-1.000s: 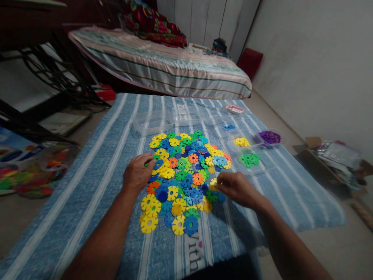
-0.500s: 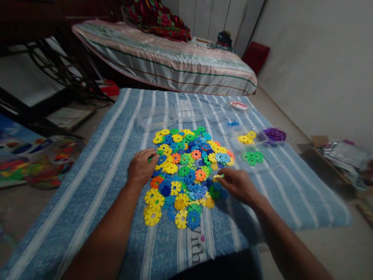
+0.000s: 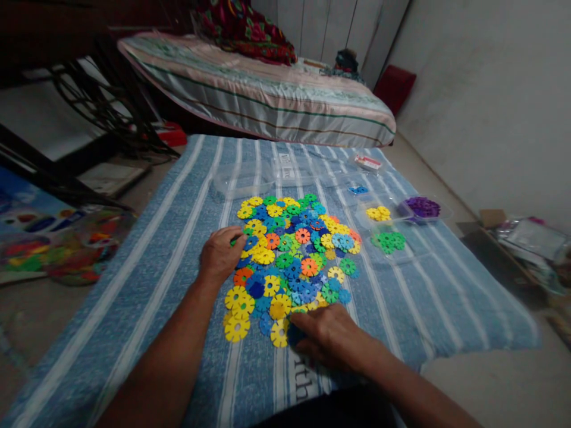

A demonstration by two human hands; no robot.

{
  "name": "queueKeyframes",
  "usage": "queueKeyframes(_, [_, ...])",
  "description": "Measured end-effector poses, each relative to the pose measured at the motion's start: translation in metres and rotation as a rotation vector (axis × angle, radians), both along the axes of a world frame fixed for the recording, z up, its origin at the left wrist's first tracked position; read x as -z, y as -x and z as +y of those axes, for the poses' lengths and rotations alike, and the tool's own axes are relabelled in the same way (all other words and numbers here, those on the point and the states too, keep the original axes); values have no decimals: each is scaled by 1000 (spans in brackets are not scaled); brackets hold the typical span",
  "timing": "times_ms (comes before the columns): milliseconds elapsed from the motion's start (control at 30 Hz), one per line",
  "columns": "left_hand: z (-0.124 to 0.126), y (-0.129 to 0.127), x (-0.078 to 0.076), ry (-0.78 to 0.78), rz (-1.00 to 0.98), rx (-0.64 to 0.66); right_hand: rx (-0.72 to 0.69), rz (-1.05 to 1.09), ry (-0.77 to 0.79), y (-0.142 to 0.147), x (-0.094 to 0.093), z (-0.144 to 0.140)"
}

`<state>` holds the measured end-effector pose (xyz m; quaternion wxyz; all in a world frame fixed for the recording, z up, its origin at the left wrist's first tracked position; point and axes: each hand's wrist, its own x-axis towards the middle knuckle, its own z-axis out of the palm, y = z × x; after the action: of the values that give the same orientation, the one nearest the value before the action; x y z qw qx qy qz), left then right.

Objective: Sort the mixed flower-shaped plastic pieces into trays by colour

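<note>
The heap of discs [image 3: 292,261] lay in the middle of the striped cloth [image 3: 147,261], colours all mixed. The right hand [image 3: 328,339] rested at the heap's near edge, fingers curled down over a blue disc [image 3: 294,334] beside a yellow one [image 3: 279,333]; whether it had pinched the piece or only covered it I could not tell. The left hand [image 3: 218,255] sat at the heap's left edge, fingers bent on the discs there, with no clear hold on any.

The discs looked like thin, stiff, notched plastic: light, slick, inclined to slide over one another. I judged an edge pinch in the notches the surest hold.

Toward the cloth's far right corner stood clear tubs, one with yellow discs [image 3: 378,213], one with purple [image 3: 422,207], one with green [image 3: 388,241].

Writing on the cloth's near edge [image 3: 303,374] read "th", the rest hidden under the right hand.
</note>
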<state>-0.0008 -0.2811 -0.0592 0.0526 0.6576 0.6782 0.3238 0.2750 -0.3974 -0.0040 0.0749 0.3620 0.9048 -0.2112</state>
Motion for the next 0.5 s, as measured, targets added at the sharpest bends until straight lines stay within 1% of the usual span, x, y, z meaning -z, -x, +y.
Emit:
queueKeyframes(267, [1, 2, -1, 2, -18, -2, 50, 51, 31, -2, 2, 4])
queueKeyframes(400, [2, 4, 1, -11, -18, -5, 99, 144, 171, -5, -1, 10])
queueKeyframes(500, [2, 4, 2, -17, -16, 2, 138, 241, 267, -13, -1, 21])
